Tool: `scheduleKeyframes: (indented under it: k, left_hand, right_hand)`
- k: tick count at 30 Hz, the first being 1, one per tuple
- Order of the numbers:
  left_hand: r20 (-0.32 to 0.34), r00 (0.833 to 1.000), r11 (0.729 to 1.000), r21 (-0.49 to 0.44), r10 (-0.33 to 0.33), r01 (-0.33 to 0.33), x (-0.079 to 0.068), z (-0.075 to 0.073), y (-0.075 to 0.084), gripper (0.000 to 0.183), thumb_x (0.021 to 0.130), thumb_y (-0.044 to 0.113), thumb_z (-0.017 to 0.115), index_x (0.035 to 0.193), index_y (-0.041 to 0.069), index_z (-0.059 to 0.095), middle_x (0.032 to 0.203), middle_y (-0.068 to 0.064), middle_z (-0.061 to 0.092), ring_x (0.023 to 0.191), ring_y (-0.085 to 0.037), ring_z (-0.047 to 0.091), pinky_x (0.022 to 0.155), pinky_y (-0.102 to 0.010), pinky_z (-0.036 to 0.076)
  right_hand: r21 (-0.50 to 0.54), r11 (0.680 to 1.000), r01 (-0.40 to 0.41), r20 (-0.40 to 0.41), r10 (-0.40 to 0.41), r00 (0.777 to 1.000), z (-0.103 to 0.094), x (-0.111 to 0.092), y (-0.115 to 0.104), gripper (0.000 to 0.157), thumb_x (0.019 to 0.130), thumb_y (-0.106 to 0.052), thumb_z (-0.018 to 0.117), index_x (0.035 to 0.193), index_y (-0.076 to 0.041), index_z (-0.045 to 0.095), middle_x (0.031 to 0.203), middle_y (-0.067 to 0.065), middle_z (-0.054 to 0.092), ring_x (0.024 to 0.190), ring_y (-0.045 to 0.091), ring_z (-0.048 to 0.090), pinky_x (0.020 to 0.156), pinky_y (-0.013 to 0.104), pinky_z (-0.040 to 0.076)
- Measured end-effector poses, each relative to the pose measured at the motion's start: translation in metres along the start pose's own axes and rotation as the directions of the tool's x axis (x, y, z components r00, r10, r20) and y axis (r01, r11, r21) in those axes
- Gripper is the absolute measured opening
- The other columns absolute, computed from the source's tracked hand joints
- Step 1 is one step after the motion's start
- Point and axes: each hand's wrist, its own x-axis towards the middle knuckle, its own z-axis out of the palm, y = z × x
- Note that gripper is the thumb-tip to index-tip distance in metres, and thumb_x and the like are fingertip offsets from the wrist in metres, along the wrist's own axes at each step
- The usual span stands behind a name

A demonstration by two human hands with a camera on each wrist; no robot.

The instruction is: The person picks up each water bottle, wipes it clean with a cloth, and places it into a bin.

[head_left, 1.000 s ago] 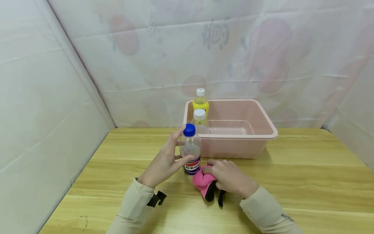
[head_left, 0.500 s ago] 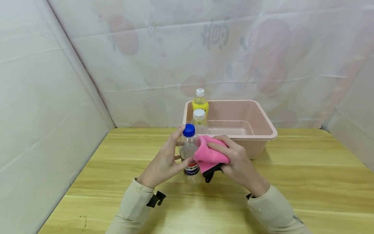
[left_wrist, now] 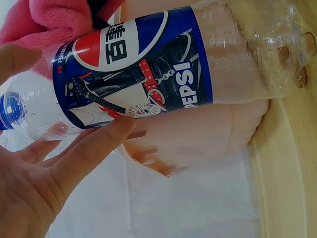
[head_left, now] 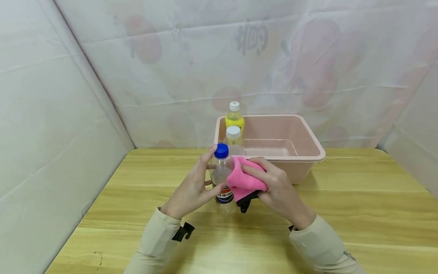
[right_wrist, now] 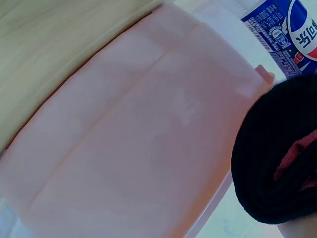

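My left hand (head_left: 189,194) holds a clear plastic Pepsi bottle (head_left: 222,173) upright, thumb on the near side and a fingertip by its blue cap. In the left wrist view, the bottle (left_wrist: 233,49) looks empty apart from some droplets inside. My right hand (head_left: 282,194) grips a bunched pink cloth (head_left: 246,179) with a black edge against the bottle's right side. The cloth hides part of the label. In the right wrist view, the black part of the cloth (right_wrist: 257,153) covers most of the fingers. Whether the bottle's base touches the table cannot be told.
Behind the hands stands a pink plastic tub (head_left: 301,171) on the wooden table (head_left: 359,213). A white-capped clear bottle (head_left: 234,141) and a yellow-labelled bottle (head_left: 234,122) stand at its left end. A pale fabric wall (head_left: 191,76) rises behind the table.
My right hand has lifted the pink cloth off the table and brought it up against the bottle. The label has turned slightly. My left hand keeps its hold in nearly the same place.
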Motion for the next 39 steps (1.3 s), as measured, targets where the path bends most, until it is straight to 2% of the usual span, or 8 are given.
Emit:
scheduleKeyframes:
  k: [8, 10, 15, 18, 30, 32, 34, 39]
  left_hand:
    - [-0.001, 1.000, 1.000, -0.020, -0.003, 0.003, 0.000, 0.000, 0.000, 0.093, 0.090, 0.001, 0.075, 0.158, 0.013, 0.012, 0.148, -0.025, 0.039, 0.112, -0.037, 0.063, 0.065, -0.029, 0.062]
    - [0.005, 1.000, 1.000, -0.029, -0.011, 0.011, -0.001, 0.000, 0.000, 0.093, 0.090, 0.002, 0.075, 0.158, 0.013, 0.012, 0.149, -0.025, 0.038, 0.113, -0.037, 0.062, 0.066, -0.030, 0.062]
    - [0.003, 1.000, 1.000, -0.007, -0.013, 0.013, 0.000, 0.001, 0.001, 0.094, 0.090, 0.003, 0.076, 0.158, 0.012, 0.011, 0.148, -0.025, 0.039, 0.112, -0.037, 0.063, 0.066, -0.034, 0.063]
    - [-0.001, 1.000, 1.000, 0.000, -0.017, 0.017, 0.000, 0.002, 0.002, 0.095, 0.090, 0.003, 0.076, 0.158, 0.012, 0.011, 0.148, -0.025, 0.039, 0.112, -0.036, 0.063, 0.067, -0.035, 0.063]
    - [-0.001, 0.999, 0.999, -0.020, -0.034, 0.034, -0.002, 0.002, -0.001, 0.095, 0.090, 0.003, 0.076, 0.159, 0.013, 0.011, 0.150, -0.024, 0.037, 0.114, -0.038, 0.062, 0.067, -0.039, 0.063]
    - [0.002, 0.999, 0.999, -0.027, -0.036, 0.036, -0.003, 0.001, -0.001, 0.095, 0.090, 0.003, 0.076, 0.159, 0.014, 0.012, 0.150, -0.024, 0.037, 0.115, -0.038, 0.062, 0.066, -0.040, 0.063]
    - [0.003, 1.000, 0.999, -0.028, -0.029, 0.029, -0.003, 0.001, -0.001, 0.095, 0.090, 0.003, 0.076, 0.159, 0.014, 0.011, 0.149, -0.024, 0.037, 0.114, -0.038, 0.062, 0.066, -0.040, 0.063]
    - [0.007, 1.000, 0.999, -0.028, -0.019, 0.019, -0.002, 0.000, 0.001, 0.094, 0.091, 0.002, 0.074, 0.159, 0.013, 0.010, 0.149, -0.025, 0.037, 0.115, -0.037, 0.062, 0.067, -0.036, 0.063]
  right_hand:
    - [-0.106, 0.994, 0.019, 0.251, 0.008, 0.968, 0.009, -0.008, 0.005, 0.050, 0.064, 0.020, 0.058, 0.102, -0.010, 0.073, 0.106, 0.007, 0.065, 0.086, 0.021, 0.063, 0.070, 0.038, 0.061]
    - [-0.143, 0.989, 0.020, 0.353, 0.032, 0.935, 0.013, -0.013, 0.005, 0.048, 0.063, 0.019, 0.061, 0.099, -0.011, 0.072, 0.103, 0.007, 0.064, 0.084, 0.022, 0.062, 0.068, 0.039, 0.060]
    - [-0.220, 0.975, 0.019, 0.578, 0.114, 0.808, 0.023, -0.024, 0.006, 0.043, 0.066, 0.011, 0.079, 0.103, -0.011, 0.074, 0.099, 0.005, 0.063, 0.082, 0.023, 0.063, 0.063, 0.039, 0.058]
    - [-0.229, 0.973, 0.017, 0.612, 0.130, 0.780, 0.027, -0.026, 0.005, 0.040, 0.066, 0.010, 0.081, 0.099, -0.012, 0.075, 0.097, 0.004, 0.062, 0.079, 0.022, 0.063, 0.060, 0.036, 0.055]
    - [-0.214, 0.977, -0.014, 0.605, 0.144, 0.783, 0.024, -0.026, 0.008, 0.046, 0.066, 0.011, 0.077, 0.107, -0.011, 0.076, 0.103, 0.006, 0.065, 0.086, 0.024, 0.066, 0.067, 0.041, 0.059]
    - [-0.192, 0.981, -0.027, 0.571, 0.135, 0.810, 0.022, -0.025, 0.009, 0.046, 0.067, 0.012, 0.073, 0.106, -0.012, 0.076, 0.103, 0.005, 0.065, 0.084, 0.023, 0.065, 0.066, 0.040, 0.058]
    - [-0.151, 0.988, -0.032, 0.498, 0.104, 0.861, 0.019, -0.022, 0.011, 0.050, 0.065, 0.015, 0.068, 0.106, -0.013, 0.076, 0.103, 0.004, 0.066, 0.081, 0.021, 0.064, 0.062, 0.036, 0.057]
    - [-0.015, 0.999, -0.028, 0.213, 0.030, 0.977, 0.010, -0.012, 0.011, 0.060, 0.062, 0.020, 0.057, 0.112, -0.007, 0.076, 0.109, 0.007, 0.068, 0.085, 0.021, 0.066, 0.067, 0.035, 0.059]
